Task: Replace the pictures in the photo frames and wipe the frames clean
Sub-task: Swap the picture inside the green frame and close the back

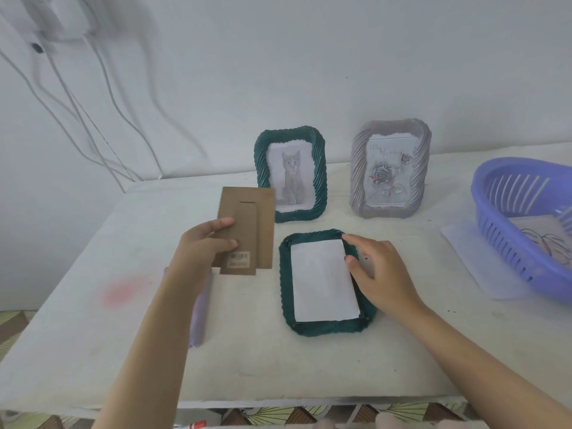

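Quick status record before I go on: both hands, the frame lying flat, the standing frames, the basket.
left hand: grips the brown backing board, left of the flat frame
right hand: rests on the right edge of the face-down green frame, fingertips at the white sheet
face-down green frame: back off, white sheet lying in its opening
standing frames: green cat-picture frame and grey rose-picture frame, both upright behind it
purple basket: far right, paper with a drawing inside
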Available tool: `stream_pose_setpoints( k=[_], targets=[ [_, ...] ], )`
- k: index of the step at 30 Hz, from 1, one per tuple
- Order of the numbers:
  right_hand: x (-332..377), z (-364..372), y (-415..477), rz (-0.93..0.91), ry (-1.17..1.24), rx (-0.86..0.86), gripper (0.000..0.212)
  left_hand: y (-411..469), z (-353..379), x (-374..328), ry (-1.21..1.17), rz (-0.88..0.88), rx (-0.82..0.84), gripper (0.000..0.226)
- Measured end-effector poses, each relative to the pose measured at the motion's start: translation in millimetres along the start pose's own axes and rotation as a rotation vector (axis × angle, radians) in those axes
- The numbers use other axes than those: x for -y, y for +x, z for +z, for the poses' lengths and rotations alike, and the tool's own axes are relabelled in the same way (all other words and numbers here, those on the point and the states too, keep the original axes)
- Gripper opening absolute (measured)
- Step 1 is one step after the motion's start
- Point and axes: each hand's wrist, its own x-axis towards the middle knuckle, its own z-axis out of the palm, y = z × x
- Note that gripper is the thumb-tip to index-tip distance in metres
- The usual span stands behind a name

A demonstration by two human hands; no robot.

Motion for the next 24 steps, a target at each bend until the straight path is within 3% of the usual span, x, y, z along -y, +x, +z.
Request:
stream_pose_setpoints(
  k=[5,8,12,15,18,21,24],
  targets=[
    [37.0,-3.3,3.2,0.179,0.519,0.074,0.038,-22.5,36.6,15.6,-0.090,-0.023,0.193,0.037],
    [47.7,-2.3,7.2,0.263,0.687,0.063,0.044,-29.1,52.9,27.0,-0.085,-0.022,0.252,0.035],
    [49.0,-7.6,10.4,0.299,0.642,-0.002,0.039,-32.4,58.6,37.8,-0.012,0.033,0.330,0.032],
    [40.6,-12.9,10.2,0.336,0.600,0.004,0.035,-29.2,49.0,48.8,0.210,0.202,0.346,0.034],
    [31.7,-15.2,8.6,0.365,0.519,0.064,0.035,-29.6,34.5,57.1,0.426,0.323,0.446,0.054],
    [25.5,-15.0,5.6,0.376,0.466,0.109,0.037,-29.8,25.6,64.9,0.582,0.299,0.518,0.086],
    [21.1,-12.7,3.5,0.368,0.439,0.149,0.037,-30.0,24.0,71.3,0.654,0.290,0.535,0.101]
  ],
)
